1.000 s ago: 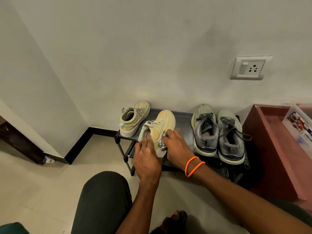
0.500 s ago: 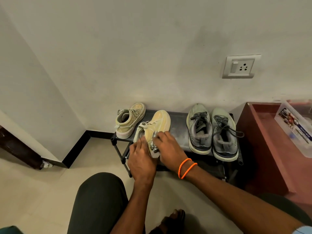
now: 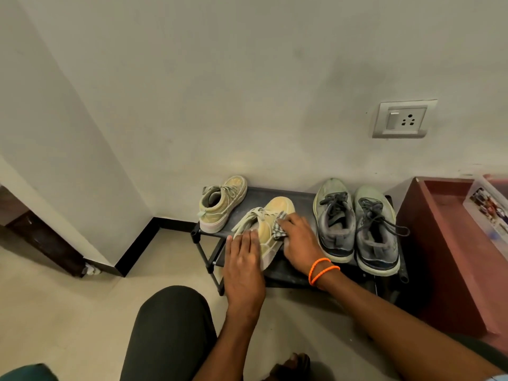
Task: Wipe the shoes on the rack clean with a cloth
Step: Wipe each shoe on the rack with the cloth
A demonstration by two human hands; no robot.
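I watch the left hand rest flat-fingered on a tan sneaker atop the black rack, while the right hand grasps a checked cloth against its side.

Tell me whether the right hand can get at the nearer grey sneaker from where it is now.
Probably yes. The right hand presses a checked cloth on the yellow shoe, and the grey sneaker stands just beside it on the rack with nothing between them.
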